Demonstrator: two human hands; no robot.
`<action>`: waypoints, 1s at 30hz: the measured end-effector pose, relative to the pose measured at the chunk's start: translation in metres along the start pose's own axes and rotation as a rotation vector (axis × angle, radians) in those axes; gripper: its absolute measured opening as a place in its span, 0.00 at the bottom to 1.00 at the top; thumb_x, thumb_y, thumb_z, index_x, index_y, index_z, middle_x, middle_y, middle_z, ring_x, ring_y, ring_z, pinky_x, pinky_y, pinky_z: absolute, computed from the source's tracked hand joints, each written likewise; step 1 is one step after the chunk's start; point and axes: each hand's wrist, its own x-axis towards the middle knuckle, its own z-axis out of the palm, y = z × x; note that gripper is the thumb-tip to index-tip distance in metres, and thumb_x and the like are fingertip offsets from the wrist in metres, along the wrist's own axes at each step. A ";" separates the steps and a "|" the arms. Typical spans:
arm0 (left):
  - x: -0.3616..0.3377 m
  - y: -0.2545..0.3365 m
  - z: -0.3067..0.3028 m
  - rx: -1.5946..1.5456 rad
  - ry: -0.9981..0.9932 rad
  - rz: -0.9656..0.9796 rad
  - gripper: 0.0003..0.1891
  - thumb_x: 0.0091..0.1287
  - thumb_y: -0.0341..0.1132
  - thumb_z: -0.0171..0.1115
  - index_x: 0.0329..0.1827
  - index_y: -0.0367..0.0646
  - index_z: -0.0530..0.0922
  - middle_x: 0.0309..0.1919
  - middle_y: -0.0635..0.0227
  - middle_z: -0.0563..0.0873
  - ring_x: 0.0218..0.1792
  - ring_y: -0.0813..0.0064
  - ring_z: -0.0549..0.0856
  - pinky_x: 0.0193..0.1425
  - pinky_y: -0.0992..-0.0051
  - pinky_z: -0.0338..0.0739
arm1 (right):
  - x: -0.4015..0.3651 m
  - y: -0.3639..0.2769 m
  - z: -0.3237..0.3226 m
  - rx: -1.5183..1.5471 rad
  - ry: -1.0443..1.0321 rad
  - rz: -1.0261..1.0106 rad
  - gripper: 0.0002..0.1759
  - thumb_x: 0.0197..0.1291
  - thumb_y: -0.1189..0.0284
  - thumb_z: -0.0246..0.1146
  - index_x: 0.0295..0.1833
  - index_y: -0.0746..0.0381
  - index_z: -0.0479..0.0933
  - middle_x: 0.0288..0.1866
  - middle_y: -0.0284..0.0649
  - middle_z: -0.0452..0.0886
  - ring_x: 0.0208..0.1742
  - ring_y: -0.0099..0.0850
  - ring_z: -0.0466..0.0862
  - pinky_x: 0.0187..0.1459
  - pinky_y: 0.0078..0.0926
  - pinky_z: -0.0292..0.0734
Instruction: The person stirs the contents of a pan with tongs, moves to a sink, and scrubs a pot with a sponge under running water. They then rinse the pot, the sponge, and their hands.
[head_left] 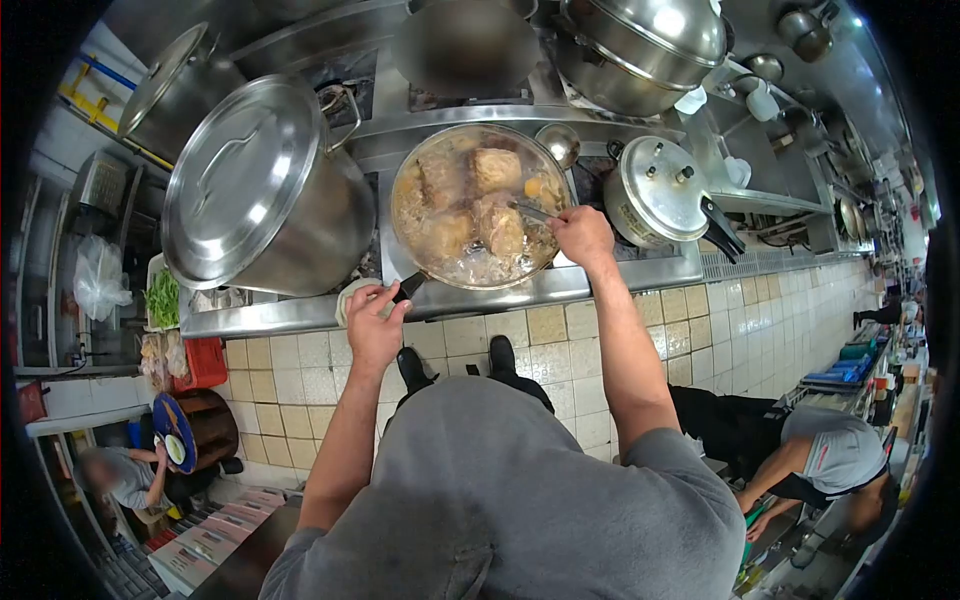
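A wide frying pan (403, 247) stands on the stove, with large browned chunks of meat (500, 226) in bubbling, steaming liquid. An orange piece (541, 188) lies near its right side. My left hand (370, 325) is closed around the pan's black handle (409, 287) at the front edge, beside a pale folded cloth (349, 298). Over the pan's right rim, my right hand (584, 238) grips a slim metal utensil (533, 212). Its tip touches the front right chunk; whether it is tongs or a fork I cannot make out.
A tall lidded stockpot (240, 180) stands left of the pan, a pressure cooker (660, 190) to the right. A ladle (558, 145) rests behind the pan. Farther back is a large domed pot (650, 50). One co-worker (835, 450) bends at the right; another person (130, 475) sits lower left.
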 end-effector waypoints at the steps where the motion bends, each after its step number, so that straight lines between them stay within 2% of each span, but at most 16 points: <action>1: 0.000 0.000 0.000 0.004 0.003 0.004 0.21 0.59 0.34 0.80 0.58 0.49 0.91 0.51 0.63 0.85 0.57 0.60 0.81 0.64 0.64 0.76 | -0.002 0.000 0.001 -0.007 0.020 -0.022 0.15 0.62 0.56 0.71 0.43 0.56 0.92 0.41 0.54 0.90 0.47 0.54 0.90 0.52 0.49 0.84; 5: 0.000 0.001 0.000 0.006 0.000 0.005 0.21 0.59 0.35 0.80 0.58 0.50 0.91 0.51 0.64 0.85 0.56 0.61 0.81 0.64 0.64 0.76 | -0.023 -0.008 -0.004 -0.042 0.042 -0.017 0.14 0.62 0.58 0.71 0.42 0.56 0.92 0.40 0.54 0.90 0.45 0.54 0.90 0.50 0.51 0.84; 7: 0.000 -0.002 0.001 0.005 0.011 0.018 0.20 0.59 0.36 0.80 0.57 0.51 0.92 0.50 0.65 0.85 0.56 0.61 0.80 0.63 0.64 0.76 | -0.036 -0.013 -0.002 -0.070 0.132 -0.034 0.13 0.63 0.59 0.71 0.39 0.58 0.90 0.37 0.53 0.90 0.42 0.54 0.90 0.47 0.52 0.85; 10: 0.000 -0.005 0.003 0.009 0.017 0.031 0.20 0.59 0.38 0.80 0.56 0.51 0.92 0.50 0.67 0.84 0.55 0.62 0.79 0.62 0.64 0.76 | -0.055 -0.025 -0.003 -0.149 0.159 -0.047 0.14 0.63 0.59 0.71 0.39 0.59 0.89 0.35 0.51 0.89 0.40 0.53 0.90 0.44 0.51 0.85; 11: 0.000 -0.006 0.004 0.015 0.016 0.029 0.20 0.59 0.38 0.80 0.56 0.51 0.92 0.50 0.66 0.84 0.55 0.61 0.79 0.62 0.63 0.76 | -0.058 -0.020 0.005 -0.160 0.238 -0.118 0.14 0.63 0.58 0.71 0.37 0.59 0.87 0.33 0.49 0.88 0.37 0.52 0.90 0.40 0.49 0.84; 17: 0.000 -0.005 0.004 0.004 0.009 0.016 0.20 0.59 0.37 0.80 0.56 0.51 0.92 0.50 0.65 0.84 0.55 0.60 0.79 0.63 0.63 0.76 | -0.077 -0.022 0.025 -0.150 0.379 -0.225 0.13 0.59 0.62 0.75 0.32 0.60 0.84 0.31 0.45 0.87 0.33 0.47 0.89 0.35 0.44 0.84; 24: 0.000 -0.003 0.002 0.008 0.014 0.024 0.19 0.59 0.37 0.80 0.55 0.50 0.92 0.50 0.65 0.84 0.55 0.61 0.79 0.62 0.64 0.76 | -0.083 -0.023 0.036 -0.163 0.394 -0.259 0.11 0.56 0.64 0.76 0.32 0.60 0.84 0.31 0.43 0.86 0.32 0.46 0.88 0.34 0.43 0.83; 30: 0.000 -0.003 0.002 0.010 0.029 0.035 0.19 0.58 0.37 0.81 0.55 0.51 0.92 0.50 0.66 0.84 0.55 0.62 0.80 0.61 0.64 0.77 | -0.088 -0.012 0.039 -0.139 0.376 -0.286 0.11 0.55 0.64 0.76 0.37 0.60 0.86 0.30 0.42 0.85 0.32 0.44 0.88 0.34 0.42 0.82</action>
